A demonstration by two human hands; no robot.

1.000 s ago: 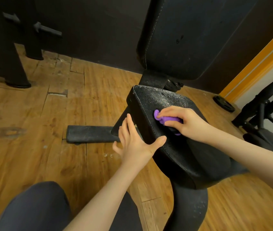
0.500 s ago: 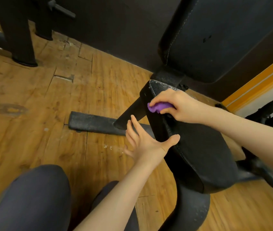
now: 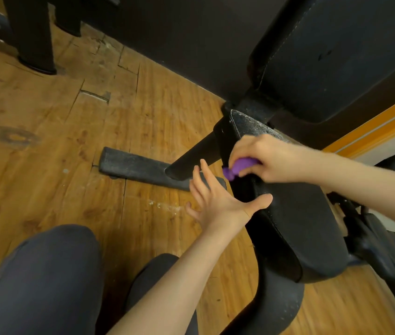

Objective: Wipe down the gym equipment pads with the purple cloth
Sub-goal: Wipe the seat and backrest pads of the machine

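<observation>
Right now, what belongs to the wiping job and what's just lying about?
In the job: cloth in right hand; seat pad, braced by left hand; back pad.
Lying about: floor bar; black posts far left.

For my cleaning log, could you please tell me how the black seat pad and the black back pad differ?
The black seat pad lies low and tilted, the black back pad rises above it. The seat pad looks dusty at its far edge; the back pad looks cleaner. Only the seat pad is touched, by the right hand and left hand. Both are black and stitched.
</observation>
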